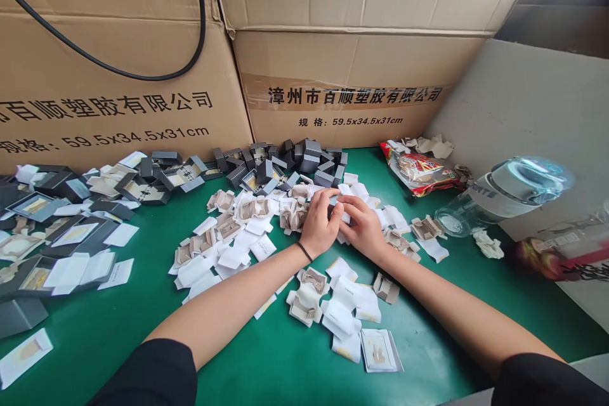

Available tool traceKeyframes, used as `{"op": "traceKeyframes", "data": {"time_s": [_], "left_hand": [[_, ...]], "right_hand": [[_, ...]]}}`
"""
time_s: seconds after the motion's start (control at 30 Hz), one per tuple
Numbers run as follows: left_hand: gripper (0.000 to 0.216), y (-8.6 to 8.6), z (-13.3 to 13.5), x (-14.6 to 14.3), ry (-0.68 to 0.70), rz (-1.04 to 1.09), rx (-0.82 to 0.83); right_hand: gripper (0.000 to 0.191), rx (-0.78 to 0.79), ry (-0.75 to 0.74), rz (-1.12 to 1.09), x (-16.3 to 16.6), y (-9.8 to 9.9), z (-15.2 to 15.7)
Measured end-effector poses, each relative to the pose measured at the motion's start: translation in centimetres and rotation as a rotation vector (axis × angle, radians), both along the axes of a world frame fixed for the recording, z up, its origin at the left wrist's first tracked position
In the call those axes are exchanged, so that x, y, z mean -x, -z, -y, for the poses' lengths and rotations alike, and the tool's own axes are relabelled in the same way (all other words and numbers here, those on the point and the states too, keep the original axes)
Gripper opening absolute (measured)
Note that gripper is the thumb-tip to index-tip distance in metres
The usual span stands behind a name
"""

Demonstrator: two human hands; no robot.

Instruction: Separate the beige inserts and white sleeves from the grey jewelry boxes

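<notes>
While the left hand [321, 221] and right hand [364, 226] meet near the middle of the frame, their fingers are clamped on a mostly hidden dark box [332, 210]; white paper slips [263, 247] lie lower left of it on the green desk [238, 358].

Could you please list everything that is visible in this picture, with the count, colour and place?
Table: one, green, beneath the piles
Cartons: two, brown, behind
Cable: one, black, upper left
Small boxes: many, dark grey, left and back centre
Papers: many, white, left and centre
Moulded inserts: many, beige, among papers
Printed bag: one, mainly red, back right
Bottle: one, clear with bluish lid, right
Panel: one, pale grey, right
Transparent item: one, red-marked, right edge, unclear
Wristband: one, black, left wrist
Sleeves: two, black, bottom
Hands: two, bare, centre, around a dark item
</notes>
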State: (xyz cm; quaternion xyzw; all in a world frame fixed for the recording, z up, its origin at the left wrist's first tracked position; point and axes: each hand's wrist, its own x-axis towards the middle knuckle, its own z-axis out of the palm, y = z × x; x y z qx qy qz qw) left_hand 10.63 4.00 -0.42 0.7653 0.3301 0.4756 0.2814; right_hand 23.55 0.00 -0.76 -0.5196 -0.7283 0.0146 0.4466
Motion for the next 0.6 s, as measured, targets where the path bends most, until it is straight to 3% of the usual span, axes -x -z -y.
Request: {"op": "traceKeyframes", "data": {"time_s": [0.6], "left_hand": [[0.025, 0.43, -0.21, -0.35, 0.008, -0.046, -0.033]], "right_hand": [[0.014, 0.044, -0.045, 0.035, -0.5, -0.1, -0.46]]}}
